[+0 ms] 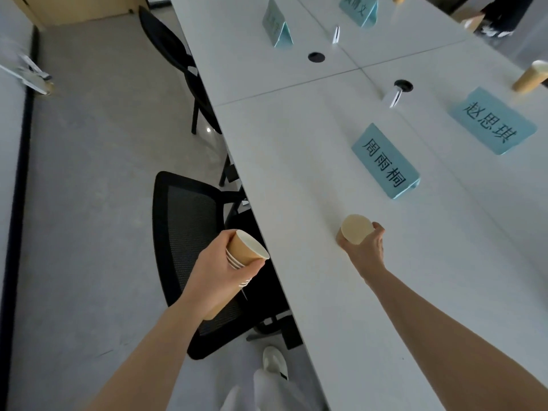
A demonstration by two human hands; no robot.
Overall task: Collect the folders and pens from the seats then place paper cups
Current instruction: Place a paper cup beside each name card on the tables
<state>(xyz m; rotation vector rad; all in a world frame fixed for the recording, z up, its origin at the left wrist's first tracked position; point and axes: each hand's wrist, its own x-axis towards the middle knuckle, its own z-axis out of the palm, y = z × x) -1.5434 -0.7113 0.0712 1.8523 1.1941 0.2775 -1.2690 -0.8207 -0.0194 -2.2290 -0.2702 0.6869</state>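
On the white table (pixel 326 292), near its edge, a single paper cup (pixel 354 229) is held by the right hand (pixel 365 250). The fingers are curled round the side of the cup. The cup seems to stand upright with its open mouth up, so its long axis runs up and down. Whether the bottom is already touching the table cannot be told.

Off the table, above the black chair (pixel 186 232), a stack of cups (pixel 237 262) is gripped by the left hand (pixel 221 269). The stack is tilted. Its open mouth points up and toward the table, and its long axis runs slantwise down toward the wrist.

The step in hand looks like the placing of cups, one at each seat. Just past the single cup a blue name card (pixel 385 163) is seen, so this seat is likely the one being served. Another name card (pixel 492 123) lies further off, with a cup (pixel 529 80) near it.

Next, the cup probably needs to be let go gently, so it is not tipped. Then another cup must be pulled from the stack.
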